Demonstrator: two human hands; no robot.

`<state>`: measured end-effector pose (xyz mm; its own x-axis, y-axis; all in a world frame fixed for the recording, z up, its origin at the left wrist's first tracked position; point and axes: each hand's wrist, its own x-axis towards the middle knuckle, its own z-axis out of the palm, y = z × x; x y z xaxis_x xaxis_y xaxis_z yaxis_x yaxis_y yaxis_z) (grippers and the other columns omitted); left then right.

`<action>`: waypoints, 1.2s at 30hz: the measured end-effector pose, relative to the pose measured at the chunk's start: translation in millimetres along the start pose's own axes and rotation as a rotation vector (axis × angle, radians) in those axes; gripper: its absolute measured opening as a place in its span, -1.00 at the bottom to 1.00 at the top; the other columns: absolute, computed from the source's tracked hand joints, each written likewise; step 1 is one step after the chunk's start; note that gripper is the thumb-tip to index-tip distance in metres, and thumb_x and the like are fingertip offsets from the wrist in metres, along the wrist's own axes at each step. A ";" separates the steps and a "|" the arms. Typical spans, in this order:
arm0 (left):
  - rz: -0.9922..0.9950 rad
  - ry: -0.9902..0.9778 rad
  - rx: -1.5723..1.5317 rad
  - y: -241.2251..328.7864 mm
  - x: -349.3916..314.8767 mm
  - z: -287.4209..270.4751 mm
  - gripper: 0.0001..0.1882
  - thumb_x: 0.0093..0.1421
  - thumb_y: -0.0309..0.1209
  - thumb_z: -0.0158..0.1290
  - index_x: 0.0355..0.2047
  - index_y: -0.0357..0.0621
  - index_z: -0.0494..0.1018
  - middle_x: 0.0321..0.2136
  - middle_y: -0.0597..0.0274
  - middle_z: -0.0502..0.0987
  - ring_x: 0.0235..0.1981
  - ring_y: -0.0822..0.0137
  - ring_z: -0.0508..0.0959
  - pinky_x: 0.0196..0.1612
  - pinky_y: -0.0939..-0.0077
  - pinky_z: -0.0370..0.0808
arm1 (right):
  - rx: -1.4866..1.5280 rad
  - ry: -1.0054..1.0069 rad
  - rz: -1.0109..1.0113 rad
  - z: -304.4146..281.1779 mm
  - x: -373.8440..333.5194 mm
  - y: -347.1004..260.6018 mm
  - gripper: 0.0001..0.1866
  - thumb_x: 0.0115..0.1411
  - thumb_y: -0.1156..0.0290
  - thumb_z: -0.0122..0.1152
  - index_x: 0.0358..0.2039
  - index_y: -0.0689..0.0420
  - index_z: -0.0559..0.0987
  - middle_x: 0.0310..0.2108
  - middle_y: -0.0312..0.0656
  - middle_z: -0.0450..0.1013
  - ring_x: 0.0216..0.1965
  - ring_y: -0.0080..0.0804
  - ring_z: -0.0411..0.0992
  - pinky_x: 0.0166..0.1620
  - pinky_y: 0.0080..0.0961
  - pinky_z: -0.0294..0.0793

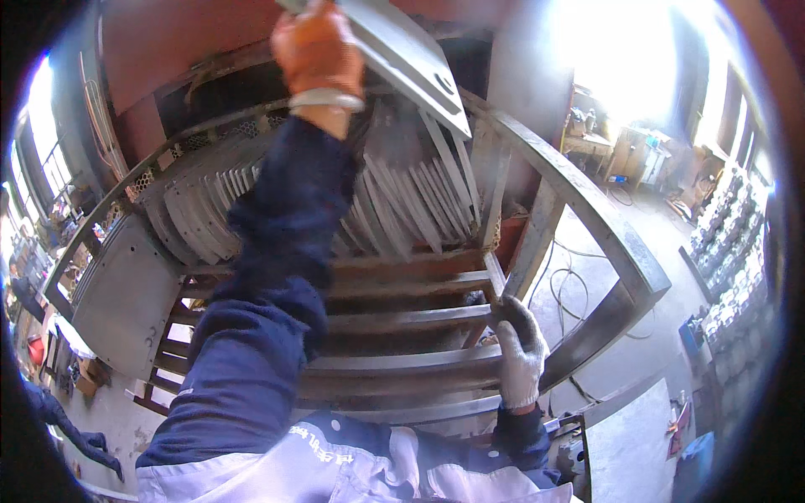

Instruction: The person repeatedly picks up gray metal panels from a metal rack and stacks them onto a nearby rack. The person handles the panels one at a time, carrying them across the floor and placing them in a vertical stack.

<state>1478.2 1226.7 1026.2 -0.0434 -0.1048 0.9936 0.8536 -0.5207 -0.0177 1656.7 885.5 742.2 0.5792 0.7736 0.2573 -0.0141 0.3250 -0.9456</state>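
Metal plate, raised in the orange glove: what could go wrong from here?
The metal plate could slip or swing: the left grip appears to hold it from one side only.
Its lower corner might knock the standing plates, which lean close together in the rack.
The right grip is at the ends of the crossbars, where fingers could get pinched if a plate fell.

Left hand (317, 57): orange glove (312, 42), blurry, whitish cuff (329, 100). Right hand (521, 352): off-white knit glove (521, 369), looks greyer toward fingers. Both sleeves (281, 260) dark navy, long; left one heavily creased. Work jacket (268, 478) two-tone, navy panel over pale grey-lavender, wrinkled. White lettering (323, 447) on chest, small round pale buttons (335, 425).
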 end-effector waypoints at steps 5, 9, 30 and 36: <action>-0.481 -0.769 -0.357 121.8 -37.8 75.6 -0.43 0.28 0.10 -0.05 -0.26 -0.23 0.58 -0.20 -0.14 0.61 -0.08 -0.13 0.58 0.01 0.01 0.46 | -0.043 -0.037 0.018 -12.9 -6.6 16.2 -0.54 0.26 0.62 0.08 0.19 0.30 0.40 0.06 -0.13 0.46 0.06 -0.41 0.41 0.17 -0.50 0.35; -0.061 -1.201 -0.290 122.7 -65.4 68.5 -0.48 0.32 0.09 -0.14 0.03 0.04 0.53 0.00 -0.12 0.54 0.08 -0.10 0.49 0.16 0.12 0.41 | -0.049 -0.037 0.013 -17.1 -9.0 23.9 -0.55 0.25 0.62 0.09 0.17 0.31 0.41 0.05 -0.13 0.46 0.05 -0.42 0.42 0.16 -0.49 0.36; -0.726 -0.827 -0.598 -62.6 -238.2 -402.1 -0.68 0.26 -0.32 0.17 -0.02 -0.18 0.54 -0.17 0.01 0.64 -0.14 0.22 0.65 -0.06 0.32 0.55 | -0.140 -0.553 0.078 125.5 -18.0 25.4 -0.53 0.30 0.34 0.02 0.15 0.32 0.45 -0.01 0.00 0.49 -0.04 -0.23 0.49 0.04 -0.33 0.50; -0.892 -0.908 -0.004 -102.1 -301.2 -583.4 -0.74 0.15 -0.26 0.13 -0.27 -0.19 0.49 -0.42 -0.11 0.55 -0.33 -0.17 0.54 -0.27 0.05 0.45 | 0.000 -0.872 0.087 206.8 -86.2 41.2 -0.51 0.30 0.24 0.08 0.11 0.34 0.47 -0.08 -0.01 0.51 -0.08 -0.23 0.48 -0.02 -0.34 0.48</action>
<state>1101.2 817.1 663.3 -0.2283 0.8963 0.3803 0.7099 -0.1141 0.6950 1437.7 944.7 722.2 -0.2532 0.9360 0.2444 -0.0290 0.2452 -0.9690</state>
